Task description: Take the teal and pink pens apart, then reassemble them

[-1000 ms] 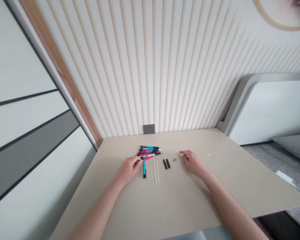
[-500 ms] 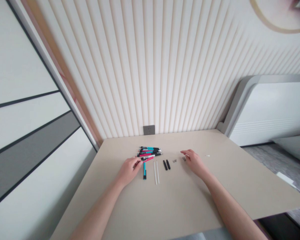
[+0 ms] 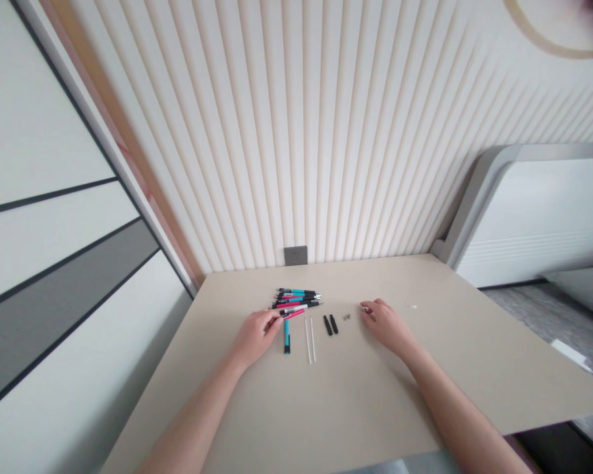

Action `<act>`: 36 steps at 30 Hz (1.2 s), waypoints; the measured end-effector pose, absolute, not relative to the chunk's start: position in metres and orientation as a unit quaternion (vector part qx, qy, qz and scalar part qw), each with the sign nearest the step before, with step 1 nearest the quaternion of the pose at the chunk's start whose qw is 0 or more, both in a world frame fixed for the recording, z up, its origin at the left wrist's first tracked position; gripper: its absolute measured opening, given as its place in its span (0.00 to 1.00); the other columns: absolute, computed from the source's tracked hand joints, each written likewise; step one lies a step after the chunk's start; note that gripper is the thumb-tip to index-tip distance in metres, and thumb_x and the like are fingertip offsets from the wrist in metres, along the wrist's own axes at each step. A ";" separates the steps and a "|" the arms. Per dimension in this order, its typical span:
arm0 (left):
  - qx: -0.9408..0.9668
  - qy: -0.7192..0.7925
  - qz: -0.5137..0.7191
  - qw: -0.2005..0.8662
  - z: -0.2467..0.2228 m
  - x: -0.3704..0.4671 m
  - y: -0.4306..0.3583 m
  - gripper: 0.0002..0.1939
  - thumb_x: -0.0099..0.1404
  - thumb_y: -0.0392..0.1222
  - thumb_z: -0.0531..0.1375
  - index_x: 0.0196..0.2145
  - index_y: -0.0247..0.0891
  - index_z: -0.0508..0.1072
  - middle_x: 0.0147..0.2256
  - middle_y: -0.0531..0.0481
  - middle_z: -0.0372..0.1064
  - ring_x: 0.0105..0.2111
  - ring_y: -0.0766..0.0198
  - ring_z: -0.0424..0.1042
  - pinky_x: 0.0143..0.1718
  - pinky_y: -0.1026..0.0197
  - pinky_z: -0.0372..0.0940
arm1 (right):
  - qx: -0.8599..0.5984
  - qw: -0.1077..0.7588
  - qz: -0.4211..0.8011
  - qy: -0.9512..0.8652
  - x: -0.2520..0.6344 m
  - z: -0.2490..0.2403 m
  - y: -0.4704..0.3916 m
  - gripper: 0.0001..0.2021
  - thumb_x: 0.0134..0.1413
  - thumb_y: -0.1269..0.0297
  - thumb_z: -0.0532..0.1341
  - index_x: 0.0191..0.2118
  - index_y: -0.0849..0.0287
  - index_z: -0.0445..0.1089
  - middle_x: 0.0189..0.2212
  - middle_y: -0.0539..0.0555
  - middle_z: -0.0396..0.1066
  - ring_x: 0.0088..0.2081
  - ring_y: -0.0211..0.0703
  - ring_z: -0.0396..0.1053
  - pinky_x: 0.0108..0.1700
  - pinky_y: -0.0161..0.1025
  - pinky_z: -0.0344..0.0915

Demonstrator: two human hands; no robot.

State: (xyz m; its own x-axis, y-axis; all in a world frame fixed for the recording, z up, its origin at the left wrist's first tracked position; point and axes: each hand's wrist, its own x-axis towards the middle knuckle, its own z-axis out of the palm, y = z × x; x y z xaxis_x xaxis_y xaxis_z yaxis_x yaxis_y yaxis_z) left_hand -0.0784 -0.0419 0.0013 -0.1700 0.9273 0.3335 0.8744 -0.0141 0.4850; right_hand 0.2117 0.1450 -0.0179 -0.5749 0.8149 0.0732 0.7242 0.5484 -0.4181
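Note:
My left hand point(image 3: 257, 334) is closed, thumb and fingertips pinching the end of a pink pen barrel point(image 3: 294, 315) beside the pen pile. Just below it lies a blue pen barrel point(image 3: 287, 337) with a black end. My right hand point(image 3: 384, 321) rests low over the table, its fingers drawn together on a small metal pen tip point(image 3: 366, 309), mostly hidden by them. Between the hands lie two white refills point(image 3: 310, 340), two black grips point(image 3: 331, 324) and tiny metallic pieces point(image 3: 346, 317), too small to make out.
Several blue, pink and black pens point(image 3: 297, 297) lie heaped toward the back of the beige table point(image 3: 356, 401). A tiny white piece point(image 3: 412, 306) sits right of my right hand. Behind are a ribbed wall and a dark socket point(image 3: 295, 255); a bed headboard point(image 3: 534, 210) stands at right.
My right fingers have curled in over the small metal parts that showed beside them. My left hand stays at the pink barrel. The view has shifted slightly.

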 end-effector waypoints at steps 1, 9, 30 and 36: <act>0.644 0.701 0.304 0.042 0.001 -0.079 -0.042 0.14 0.69 0.47 0.51 0.34 0.40 0.73 0.31 0.49 0.72 0.33 0.60 0.69 0.37 0.60 0.62 | -0.450 0.124 0.170 -0.868 0.211 -0.017 0.144 0.16 0.61 0.64 0.53 0.52 0.58 0.70 0.43 0.58 0.70 0.43 0.44 0.71 0.46 0.36 0.60; 0.649 0.698 0.299 0.043 0.001 -0.079 -0.042 0.15 0.70 0.47 0.50 0.34 0.40 0.72 0.29 0.50 0.71 0.32 0.60 0.69 0.37 0.61 0.62 | -0.479 0.106 0.127 -0.862 0.202 -0.018 0.135 0.16 0.64 0.62 0.50 0.50 0.55 0.70 0.44 0.57 0.71 0.43 0.46 0.71 0.40 0.36 0.59; 0.675 0.652 0.345 0.016 -0.002 -0.076 -0.051 0.10 0.69 0.45 0.53 0.38 0.40 0.73 0.35 0.48 0.74 0.37 0.60 0.71 0.43 0.58 0.63 | -0.358 0.284 0.134 -0.879 0.180 0.006 0.101 0.17 0.66 0.60 0.48 0.54 0.55 0.67 0.40 0.55 0.71 0.37 0.43 0.71 0.40 0.38 0.63; 0.640 0.641 0.420 0.058 0.006 -0.070 -0.054 0.10 0.67 0.46 0.56 0.39 0.39 0.74 0.34 0.49 0.74 0.35 0.61 0.71 0.40 0.61 0.65 | -0.196 0.279 0.240 -0.909 0.137 0.021 0.057 0.18 0.65 0.58 0.52 0.57 0.53 0.65 0.45 0.57 0.68 0.39 0.43 0.70 0.43 0.38 0.66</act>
State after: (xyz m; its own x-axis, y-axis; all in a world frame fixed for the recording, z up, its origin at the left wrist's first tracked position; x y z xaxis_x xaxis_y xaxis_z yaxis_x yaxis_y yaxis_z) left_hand -0.0699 -0.0539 0.0056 -0.1746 0.8691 0.4628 0.7711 -0.1716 0.6132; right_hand 0.1369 0.0571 0.0207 -0.7682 0.4895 0.4126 0.2221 0.8083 -0.5453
